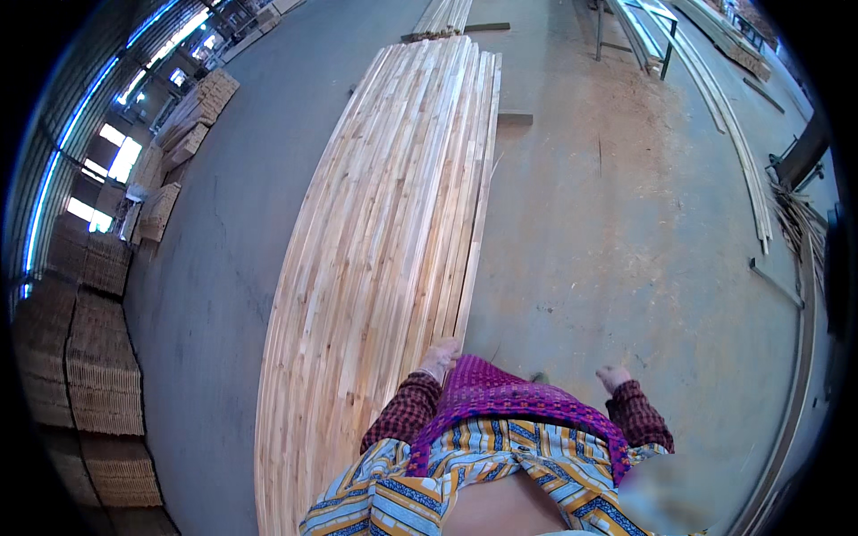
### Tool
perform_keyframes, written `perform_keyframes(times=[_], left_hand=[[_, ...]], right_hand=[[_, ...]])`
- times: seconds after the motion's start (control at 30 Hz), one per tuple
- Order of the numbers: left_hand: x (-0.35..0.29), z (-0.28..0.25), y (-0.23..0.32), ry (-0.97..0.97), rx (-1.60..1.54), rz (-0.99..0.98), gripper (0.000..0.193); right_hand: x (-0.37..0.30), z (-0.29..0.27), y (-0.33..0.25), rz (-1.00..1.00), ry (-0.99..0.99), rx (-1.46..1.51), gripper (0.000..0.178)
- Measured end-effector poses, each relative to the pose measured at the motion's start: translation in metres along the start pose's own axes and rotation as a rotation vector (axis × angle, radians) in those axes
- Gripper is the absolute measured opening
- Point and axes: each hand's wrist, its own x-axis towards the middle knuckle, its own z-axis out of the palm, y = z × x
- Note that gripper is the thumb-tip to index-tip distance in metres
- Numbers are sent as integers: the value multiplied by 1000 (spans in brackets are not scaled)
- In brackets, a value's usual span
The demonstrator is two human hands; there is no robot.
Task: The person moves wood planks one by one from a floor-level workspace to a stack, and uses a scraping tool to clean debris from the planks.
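A long stack of pale wooden strips [366, 223] runs away from me, laid side by side. My left hand [440, 358] is at its right edge, close to my body, with the fingers curled over the outermost strip [478, 259]. A thin dark gap parts this strip from the others along some of its length. The purple apron [509, 397] hides part of the left fingertips. Out to the right of the stack, my right hand [613, 378] hangs over the floor, its fingers loosely curled with nothing visible in them.
Short wooden bearers [516, 118] stick out from under the stack, with more strips [442, 16] beyond its far end. Bundled timber piles [107, 366] line the left. Long boards [728, 134] and a metal stand [668, 49] are at the right. Sawdust [639, 134] lies on the floor.
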Motion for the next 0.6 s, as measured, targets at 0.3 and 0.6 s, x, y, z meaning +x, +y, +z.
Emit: perform_keyframes(times=[0.3, 0.6], left_hand=[[130, -90, 62, 224, 15, -250, 38], [222, -165, 203, 266, -177, -5, 56]], right_hand=[[91, -117, -195, -14, 57, 259, 51], [168, -151, -246, 172, 10, 332, 46]])
